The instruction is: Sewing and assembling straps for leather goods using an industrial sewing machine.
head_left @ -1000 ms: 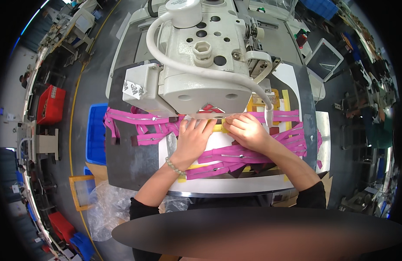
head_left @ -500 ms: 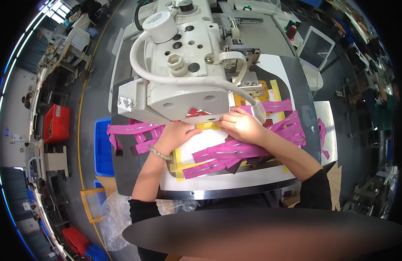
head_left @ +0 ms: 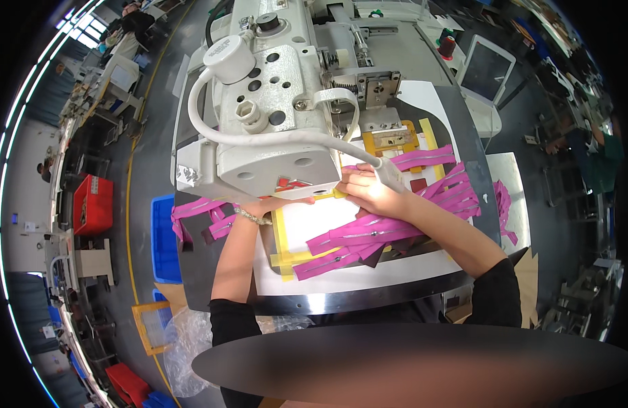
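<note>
Pink zippers (head_left: pixel 375 231) with metal teeth lie in a loose bundle on the white work plate (head_left: pixel 314 224). The white sewing machine (head_left: pixel 280 163) overhangs the plate. My left hand (head_left: pixel 276 204) reaches under the machine head, its fingers mostly hidden. My right hand (head_left: pixel 375 194) is beside the head, fingers together and bent towards a small yellow piece (head_left: pixel 334 193); what they grip is hidden. Its forearm crosses over the zipper bundle. More pink zippers (head_left: pixel 200 207) lie to the left of my left wrist. A yellow clamp plate (head_left: pixel 395 139) sits behind my right hand.
A white cable (head_left: pixel 307 138) loops across the machine's front. Yellow tape (head_left: pixel 280 234) edges the plate. To the left is a blue bin (head_left: pixel 166 238), with a red crate (head_left: pixel 94 204) farther off. A screen (head_left: pixel 487 68) stands at the back right. Clear plastic (head_left: pixel 188 347) lies below.
My left hand has gone farther under the machine head, so less of it shows. The right hand stays nearly in place. The view has shifted slightly.
</note>
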Action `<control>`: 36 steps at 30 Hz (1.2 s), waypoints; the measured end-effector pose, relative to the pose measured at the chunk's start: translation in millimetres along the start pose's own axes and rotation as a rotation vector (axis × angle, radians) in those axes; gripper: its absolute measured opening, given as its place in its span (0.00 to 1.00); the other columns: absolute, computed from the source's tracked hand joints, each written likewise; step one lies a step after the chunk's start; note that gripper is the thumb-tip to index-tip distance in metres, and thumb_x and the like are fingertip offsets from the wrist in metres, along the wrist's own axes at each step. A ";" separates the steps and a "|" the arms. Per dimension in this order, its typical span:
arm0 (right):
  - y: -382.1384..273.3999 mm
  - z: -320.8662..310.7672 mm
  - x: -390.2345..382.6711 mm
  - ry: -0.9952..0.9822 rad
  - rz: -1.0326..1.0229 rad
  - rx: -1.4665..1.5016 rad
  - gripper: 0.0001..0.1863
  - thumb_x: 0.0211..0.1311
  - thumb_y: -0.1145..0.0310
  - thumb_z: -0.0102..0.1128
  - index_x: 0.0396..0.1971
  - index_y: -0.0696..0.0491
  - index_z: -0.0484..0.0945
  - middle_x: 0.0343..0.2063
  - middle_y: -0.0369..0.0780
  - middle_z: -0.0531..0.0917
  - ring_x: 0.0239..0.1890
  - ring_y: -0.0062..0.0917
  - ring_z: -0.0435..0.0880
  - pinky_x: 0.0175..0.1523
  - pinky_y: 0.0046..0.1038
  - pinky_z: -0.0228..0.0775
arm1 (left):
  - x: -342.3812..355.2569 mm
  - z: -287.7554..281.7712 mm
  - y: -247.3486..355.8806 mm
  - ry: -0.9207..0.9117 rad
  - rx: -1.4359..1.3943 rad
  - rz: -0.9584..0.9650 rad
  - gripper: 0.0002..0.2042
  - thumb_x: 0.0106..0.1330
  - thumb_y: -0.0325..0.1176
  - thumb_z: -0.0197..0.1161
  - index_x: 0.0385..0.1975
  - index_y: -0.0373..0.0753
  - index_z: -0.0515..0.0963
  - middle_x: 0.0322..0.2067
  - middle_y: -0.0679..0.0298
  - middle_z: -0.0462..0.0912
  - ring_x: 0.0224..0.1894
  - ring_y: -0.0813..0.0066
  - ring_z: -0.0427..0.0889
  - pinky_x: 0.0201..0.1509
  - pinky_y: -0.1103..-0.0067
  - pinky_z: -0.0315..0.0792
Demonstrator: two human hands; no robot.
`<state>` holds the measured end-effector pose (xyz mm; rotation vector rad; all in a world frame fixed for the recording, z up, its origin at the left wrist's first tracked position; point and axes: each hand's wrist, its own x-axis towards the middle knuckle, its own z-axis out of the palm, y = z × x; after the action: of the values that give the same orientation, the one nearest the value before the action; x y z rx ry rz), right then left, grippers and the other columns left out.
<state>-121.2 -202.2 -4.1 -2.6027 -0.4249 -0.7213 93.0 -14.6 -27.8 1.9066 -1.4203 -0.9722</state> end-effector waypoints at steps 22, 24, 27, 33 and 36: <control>-7.1 2.0 -19.3 -0.068 0.095 0.010 0.17 0.51 0.68 0.65 0.43 0.53 0.79 0.44 0.36 0.81 0.52 0.27 0.79 0.57 0.35 0.68 | -33.5 30.8 59.3 0.324 0.410 0.029 0.30 0.56 0.48 0.66 0.55 0.35 0.70 0.56 0.47 0.69 0.62 0.51 0.63 0.65 0.61 0.52; -12.9 -0.1 -19.9 -0.048 0.085 0.012 0.16 0.52 0.68 0.65 0.42 0.53 0.80 0.45 0.36 0.81 0.51 0.26 0.79 0.56 0.34 0.69 | -37.2 35.0 54.8 0.308 0.424 0.032 0.35 0.56 0.50 0.65 0.60 0.35 0.64 0.60 0.46 0.63 0.65 0.49 0.55 0.67 0.59 0.44; -17.4 -0.6 -15.2 -0.063 0.101 0.003 0.16 0.52 0.68 0.65 0.42 0.52 0.80 0.44 0.36 0.81 0.50 0.26 0.80 0.55 0.34 0.70 | -42.0 38.7 56.7 0.359 0.417 0.018 0.38 0.55 0.51 0.65 0.61 0.34 0.61 0.60 0.46 0.62 0.65 0.49 0.55 0.67 0.60 0.46; -14.6 -1.0 -13.4 -0.072 0.065 -0.071 0.15 0.50 0.68 0.66 0.40 0.53 0.80 0.44 0.36 0.81 0.50 0.27 0.80 0.54 0.33 0.70 | -33.5 43.1 65.8 0.546 0.471 0.084 0.35 0.51 0.53 0.68 0.55 0.38 0.67 0.54 0.53 0.69 0.60 0.54 0.62 0.61 0.62 0.54; -16.0 -5.1 -9.9 -0.067 0.030 -0.095 0.13 0.52 0.70 0.62 0.39 0.54 0.79 0.43 0.38 0.80 0.48 0.29 0.81 0.55 0.31 0.72 | -31.5 42.4 65.2 0.538 0.460 0.096 0.35 0.49 0.54 0.68 0.53 0.38 0.70 0.51 0.53 0.71 0.57 0.54 0.65 0.59 0.63 0.57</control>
<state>-137.6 -192.4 -0.7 -2.7224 -0.3793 -0.6608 17.0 -3.2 5.9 2.1693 -1.4551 -0.0541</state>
